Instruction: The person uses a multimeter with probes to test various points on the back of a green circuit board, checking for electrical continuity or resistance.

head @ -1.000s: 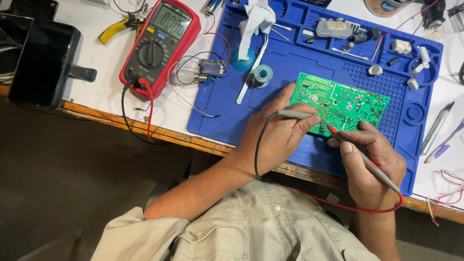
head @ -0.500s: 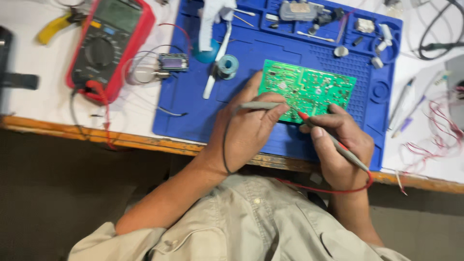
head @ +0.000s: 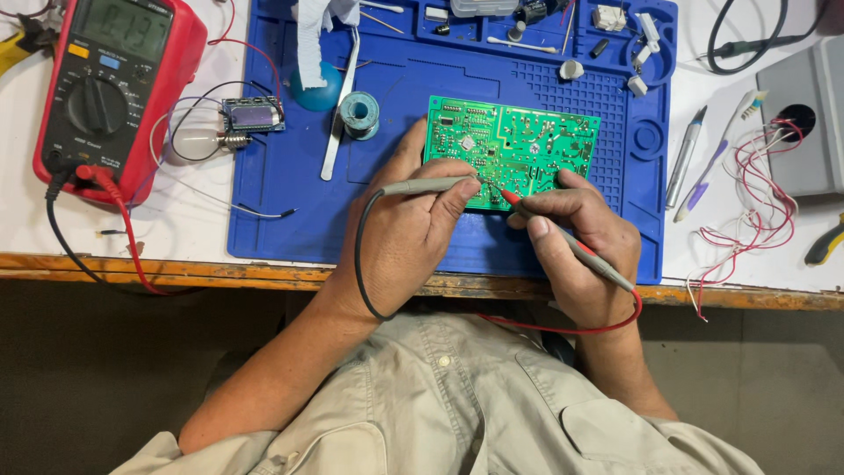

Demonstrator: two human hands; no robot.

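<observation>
green circuit board [head: 519, 145] is laid flat on the blue mat [head: 290, 220] on the table [head: 202, 237], its near edge touched by a grey probe [head: 431, 186] pinched in the left hand [head: 404, 237] and a red-tipped probe [head: 563, 237] pinched in the right hand [head: 580, 255], with the red multimeter [head: 114, 88] well apart at far left

Probe tips [head: 499, 190] seemingly closer together on board [head: 519, 141]

Single head-worn view, looking steeply down from close above; bench edge [head: 264, 274] across mid-frame, mat [head: 290, 211] and board [head: 510, 145] above it, wearer's shirt [head: 440, 405] at bottom.
</observation>
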